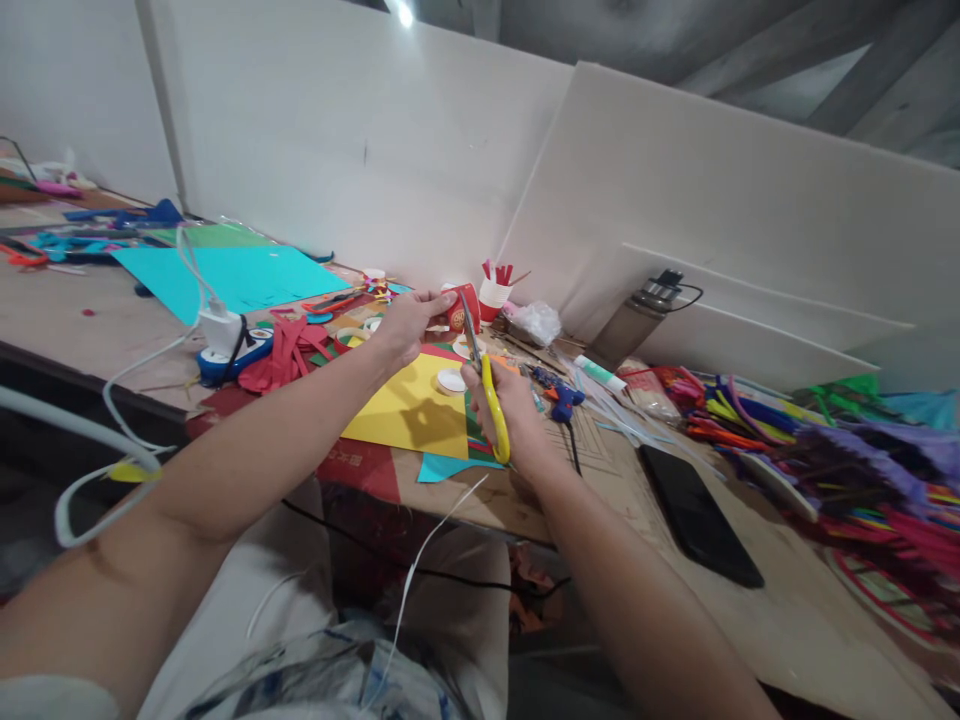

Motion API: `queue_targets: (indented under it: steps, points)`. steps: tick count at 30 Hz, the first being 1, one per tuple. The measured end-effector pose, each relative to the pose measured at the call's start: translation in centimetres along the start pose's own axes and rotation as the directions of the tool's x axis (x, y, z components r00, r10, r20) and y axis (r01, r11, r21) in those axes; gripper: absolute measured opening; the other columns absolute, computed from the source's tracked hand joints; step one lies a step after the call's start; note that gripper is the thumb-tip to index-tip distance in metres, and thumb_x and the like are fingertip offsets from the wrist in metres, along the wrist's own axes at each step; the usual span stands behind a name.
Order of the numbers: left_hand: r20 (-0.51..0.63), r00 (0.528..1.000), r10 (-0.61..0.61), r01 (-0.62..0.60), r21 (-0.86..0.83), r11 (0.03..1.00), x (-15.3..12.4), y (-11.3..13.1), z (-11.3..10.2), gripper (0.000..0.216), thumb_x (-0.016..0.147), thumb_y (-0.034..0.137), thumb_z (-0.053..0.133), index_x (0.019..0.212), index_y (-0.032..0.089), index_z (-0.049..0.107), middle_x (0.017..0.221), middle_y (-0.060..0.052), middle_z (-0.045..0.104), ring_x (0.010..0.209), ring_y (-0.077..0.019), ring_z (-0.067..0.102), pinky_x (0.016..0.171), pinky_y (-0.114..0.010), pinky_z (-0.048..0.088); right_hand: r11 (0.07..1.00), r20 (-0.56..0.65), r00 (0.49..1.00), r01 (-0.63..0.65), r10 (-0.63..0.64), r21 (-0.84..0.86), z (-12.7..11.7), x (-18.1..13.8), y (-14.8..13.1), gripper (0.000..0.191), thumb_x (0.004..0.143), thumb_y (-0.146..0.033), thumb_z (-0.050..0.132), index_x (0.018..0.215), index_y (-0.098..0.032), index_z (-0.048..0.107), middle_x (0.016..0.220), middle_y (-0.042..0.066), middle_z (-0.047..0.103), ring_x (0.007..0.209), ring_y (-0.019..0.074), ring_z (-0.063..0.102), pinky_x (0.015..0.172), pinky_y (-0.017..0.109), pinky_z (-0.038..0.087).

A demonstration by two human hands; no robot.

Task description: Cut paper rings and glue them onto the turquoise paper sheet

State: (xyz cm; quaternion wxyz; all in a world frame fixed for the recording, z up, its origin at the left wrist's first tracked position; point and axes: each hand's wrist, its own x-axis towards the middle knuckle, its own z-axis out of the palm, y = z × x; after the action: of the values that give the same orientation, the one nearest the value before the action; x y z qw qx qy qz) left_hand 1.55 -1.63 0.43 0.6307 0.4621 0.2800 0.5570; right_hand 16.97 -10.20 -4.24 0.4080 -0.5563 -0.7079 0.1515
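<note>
Pinched between the fingers of my left hand is a red paper cup with a gold print, raised over the table. My right hand grips a pair of scissors by the yellow handles. The blades point up and lie against the cup's side; whether they cut into it I cannot tell. Below both hands lies a yellow sheet, with a small white paper disc on it.
On the left are red strips, a power strip and a turquoise sheet. To the right are a glue gun, a phone, a bottle and pipe cleaners. A white cup of red sticks stands behind.
</note>
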Motion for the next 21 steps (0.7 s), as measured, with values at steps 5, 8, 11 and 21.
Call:
queue_targets:
  steps: [5,8,11,21]
  points:
    - [-0.012,0.994,-0.108,0.106,-0.093,0.99,0.8,0.2,-0.3,0.019,0.085,0.03,0.067,0.076,0.013,0.066,0.064,-0.003,0.067,0.053,-0.0094,0.061,0.047,-0.019,0.044,1.0,0.018,1.0,-0.014,0.014,0.002,-0.3,-0.1,-0.2,0.037,0.088,-0.056,0.051,0.088,-0.02,0.061,0.067,0.003,0.063,0.062,0.0174,0.058,0.055,0.026,0.04]
    - [-0.052,0.987,-0.15,0.14,-0.159,0.977,1.3,0.2,-0.4,0.016,0.086,0.025,0.067,0.076,0.012,0.066,0.061,-0.002,0.066,0.047,-0.0058,0.056,0.041,-0.016,0.037,1.0,0.029,1.0,-0.006,0.006,0.001,-0.5,-0.3,-0.5,0.036,0.088,-0.054,0.052,0.088,-0.02,0.061,0.069,0.002,0.063,0.062,0.0167,0.058,0.056,0.025,0.04]
    - [-0.076,0.99,-0.117,0.104,-0.162,0.981,1.4,-0.1,-0.4,0.012,0.085,0.021,0.067,0.077,0.013,0.067,0.064,-0.002,0.067,0.051,-0.0064,0.059,0.044,-0.016,0.04,1.0,0.029,1.0,-0.002,0.003,-0.017,-0.7,-0.6,-0.8,0.035,0.088,-0.054,0.052,0.091,-0.02,0.062,0.07,0.002,0.063,0.061,0.0158,0.057,0.057,0.026,0.04]
    - [-0.046,0.999,-0.017,0.011,-0.129,0.992,0.8,-0.4,-0.1,0.016,0.084,0.022,0.067,0.071,0.014,0.062,0.065,-0.001,0.068,0.055,-0.008,0.061,0.052,-0.019,0.048,0.998,0.014,0.999,-0.043,0.043,0.041,0.2,-0.3,0.3,0.038,0.088,-0.055,0.052,0.094,-0.02,0.063,0.066,0.002,0.062,0.059,0.0163,0.057,0.055,0.026,0.042]
